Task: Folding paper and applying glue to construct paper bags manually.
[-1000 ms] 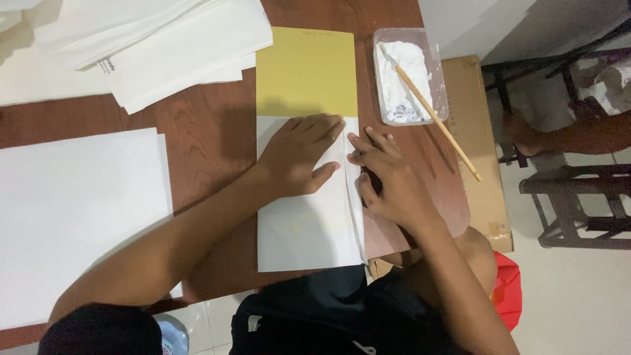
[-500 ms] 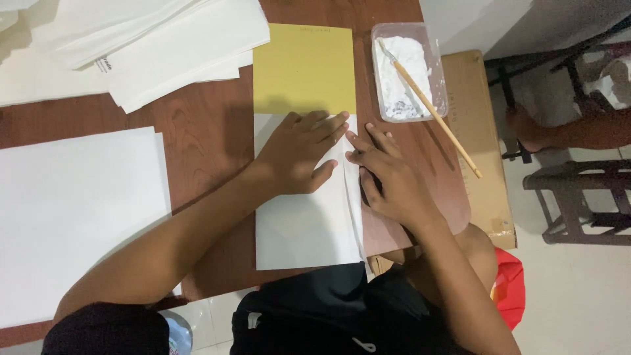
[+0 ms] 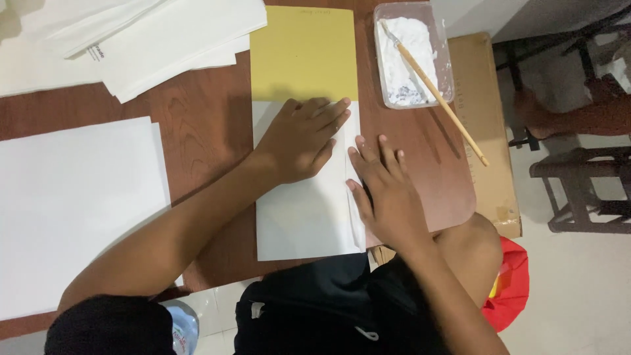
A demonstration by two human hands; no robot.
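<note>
Reddish-brown wooden tabletop [image 3: 197, 118] is seen from above, with a yellow rectangular card [image 3: 303, 52] laid on it and a white paper sheet [image 3: 302, 210] overlapping the card's near half. The left hand [image 3: 299, 138] is pressed flat on the sheet, fingers spread and grasping nothing. The right hand [image 3: 384, 190] is laid open along the sheet's folded right edge, also holding nothing. A clear plastic tub of white paste [image 3: 411, 52] is placed just beside the card, with a thin wooden stick [image 3: 437, 92] resting across it. White paper stacks [image 3: 72, 204] are spread at the left.
</note>
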